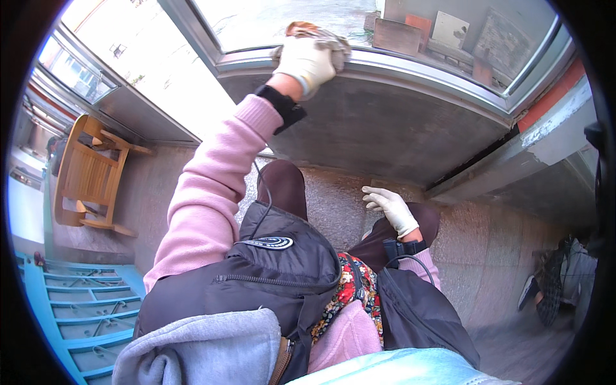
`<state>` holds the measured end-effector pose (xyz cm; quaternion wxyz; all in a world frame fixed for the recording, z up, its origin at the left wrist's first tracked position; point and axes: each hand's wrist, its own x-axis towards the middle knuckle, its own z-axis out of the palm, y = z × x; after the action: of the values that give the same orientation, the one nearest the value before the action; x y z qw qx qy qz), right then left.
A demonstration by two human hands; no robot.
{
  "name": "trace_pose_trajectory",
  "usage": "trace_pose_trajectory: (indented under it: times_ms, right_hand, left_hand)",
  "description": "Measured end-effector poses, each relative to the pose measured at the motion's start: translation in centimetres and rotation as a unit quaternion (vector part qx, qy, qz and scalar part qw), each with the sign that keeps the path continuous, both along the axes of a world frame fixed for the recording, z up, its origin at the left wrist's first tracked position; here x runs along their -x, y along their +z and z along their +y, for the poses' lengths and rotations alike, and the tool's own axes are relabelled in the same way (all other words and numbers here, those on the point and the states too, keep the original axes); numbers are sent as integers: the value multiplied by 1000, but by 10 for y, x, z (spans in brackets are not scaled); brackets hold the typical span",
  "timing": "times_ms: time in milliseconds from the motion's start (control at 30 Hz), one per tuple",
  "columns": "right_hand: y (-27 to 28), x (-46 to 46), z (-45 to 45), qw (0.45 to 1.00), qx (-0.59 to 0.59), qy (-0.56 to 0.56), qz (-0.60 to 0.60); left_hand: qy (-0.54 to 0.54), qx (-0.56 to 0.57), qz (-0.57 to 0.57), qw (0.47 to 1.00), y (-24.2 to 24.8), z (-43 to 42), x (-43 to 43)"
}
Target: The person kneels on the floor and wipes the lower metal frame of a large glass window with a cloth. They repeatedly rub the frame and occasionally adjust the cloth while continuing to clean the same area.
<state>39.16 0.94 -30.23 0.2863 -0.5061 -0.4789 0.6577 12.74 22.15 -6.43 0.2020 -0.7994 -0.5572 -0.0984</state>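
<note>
My left hand (307,60), in a white glove, grips a crumpled grey-brown cloth (340,47) and presses it on the bottom rail of a metal-framed window (404,67). The cloth shows on both sides of the fingers, and an orange-brown part sticks out above them. Below the rail is a dark grey panel (385,120). My right hand (391,208), also in a white glove, is near my right knee, with its fingers apart and nothing in them. A dark band is on each wrist.
An open doorway (159,72) is at the left. A wooden chair (94,175) stands on the left floor, above a light-blue metal gate or grille (91,308). A pale post (524,149) adjoins the panel at right. Boards (397,36) lean outside the glass. Dark items and a shoe (529,291) are at far right.
</note>
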Motion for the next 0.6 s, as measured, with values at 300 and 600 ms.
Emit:
trace_pose_trajectory:
  times_ms: [300,600]
  right_hand:
    - [-8,-10,-3,999,-11,0,39]
    - [-11,-24,-4,995,11,-27,94]
  left_hand:
    - [-138,-18,-19,990,2,-7,-152]
    - [-272,161,-417,852,4,-15,-175]
